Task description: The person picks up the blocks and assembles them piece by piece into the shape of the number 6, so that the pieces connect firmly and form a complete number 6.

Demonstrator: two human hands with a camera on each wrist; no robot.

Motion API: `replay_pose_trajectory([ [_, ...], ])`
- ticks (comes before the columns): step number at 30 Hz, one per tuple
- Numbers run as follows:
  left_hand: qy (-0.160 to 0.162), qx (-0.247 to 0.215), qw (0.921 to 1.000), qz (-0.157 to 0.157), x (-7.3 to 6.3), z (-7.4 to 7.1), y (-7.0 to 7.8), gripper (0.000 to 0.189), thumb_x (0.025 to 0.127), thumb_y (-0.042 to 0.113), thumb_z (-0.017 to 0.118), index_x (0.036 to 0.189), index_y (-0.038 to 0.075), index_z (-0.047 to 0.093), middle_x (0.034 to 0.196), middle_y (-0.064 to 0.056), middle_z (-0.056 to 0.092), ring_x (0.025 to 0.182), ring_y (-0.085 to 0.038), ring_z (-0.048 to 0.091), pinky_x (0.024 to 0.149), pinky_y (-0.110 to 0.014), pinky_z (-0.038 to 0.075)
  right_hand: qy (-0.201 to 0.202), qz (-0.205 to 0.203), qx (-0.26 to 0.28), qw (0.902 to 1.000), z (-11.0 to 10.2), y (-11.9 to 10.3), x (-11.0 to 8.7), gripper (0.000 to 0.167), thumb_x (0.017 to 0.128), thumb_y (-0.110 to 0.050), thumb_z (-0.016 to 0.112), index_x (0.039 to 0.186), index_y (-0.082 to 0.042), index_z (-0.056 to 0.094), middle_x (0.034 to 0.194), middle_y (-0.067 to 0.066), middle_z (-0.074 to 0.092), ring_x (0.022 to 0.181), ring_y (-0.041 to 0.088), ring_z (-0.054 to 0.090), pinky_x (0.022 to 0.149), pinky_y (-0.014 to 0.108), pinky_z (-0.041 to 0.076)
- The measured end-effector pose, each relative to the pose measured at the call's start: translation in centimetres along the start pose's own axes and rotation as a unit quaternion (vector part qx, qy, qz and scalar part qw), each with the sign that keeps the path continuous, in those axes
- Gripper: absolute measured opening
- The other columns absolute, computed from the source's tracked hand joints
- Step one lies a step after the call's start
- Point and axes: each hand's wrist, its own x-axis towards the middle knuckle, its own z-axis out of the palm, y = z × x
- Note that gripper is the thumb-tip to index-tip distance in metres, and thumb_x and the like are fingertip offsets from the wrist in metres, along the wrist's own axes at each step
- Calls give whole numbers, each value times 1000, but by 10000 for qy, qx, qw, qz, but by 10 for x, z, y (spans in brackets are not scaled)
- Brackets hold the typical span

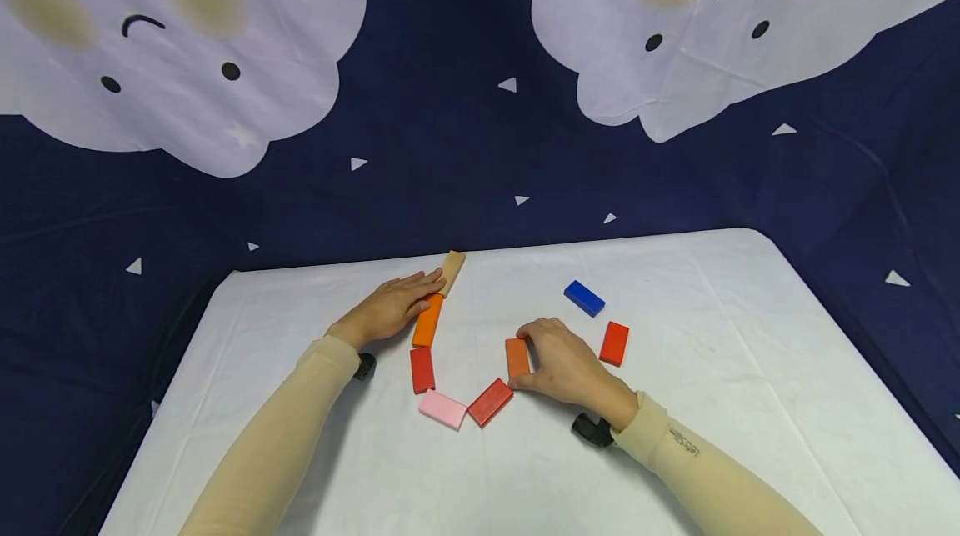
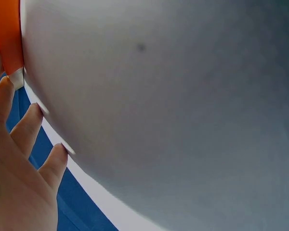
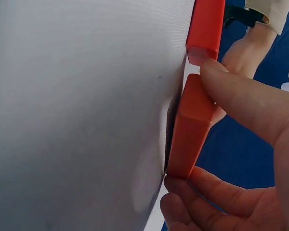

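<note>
My right hand point(image 1: 564, 363) pinches an orange-red block point(image 1: 517, 358) lying on the table. In the right wrist view, thumb and fingertips press on opposite ends of that block point(image 3: 189, 127). Just beyond its thumb end lies a red block point(image 1: 490, 403). My left hand point(image 1: 386, 308) rests with fairly straight fingers beside an orange block point(image 1: 427, 322) and a plain wooden block point(image 1: 453, 269). Its fingertips partly cover the wooden one, and its thumb touches the orange one. A red block point(image 1: 422, 370) and a pink block point(image 1: 442, 409) continue the curved row.
Right of the right hand lie a blue block point(image 1: 584, 298) and another red block point(image 1: 614, 343). A white cloth covers the table point(image 1: 712, 286). Behind its far edge hangs a dark blue curtain point(image 1: 450, 186) with printed clouds.
</note>
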Motion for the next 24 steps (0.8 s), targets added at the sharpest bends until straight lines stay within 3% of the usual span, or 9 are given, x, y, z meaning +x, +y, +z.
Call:
replay_pose_trajectory([
  [6,-4,-35,10000,-9,-1,0,1,53,109,26,44,159,17,31,166,-1,24,152,-28,21,122,-55,13,-119,-148,19,9998,-1,2,-1,66,74,-35,90,125,-2,64,120,10,66,110,23,58,98,42,51],
  [13,47,2,9999,113,-1,0,0,52,109,25,44,159,15,32,165,-2,25,151,-29,23,122,-54,15,-319,-257,225,9989,-5,6,-3,68,74,-22,91,131,0,61,126,9,63,114,24,56,102,42,48],
  [24,56,12,9999,110,-1,0,0,52,109,26,44,159,15,32,165,-2,25,152,-28,23,122,-55,16,-222,-140,244,9994,-4,6,-6,62,69,-25,94,120,-3,66,114,6,65,108,23,57,98,42,50],
])
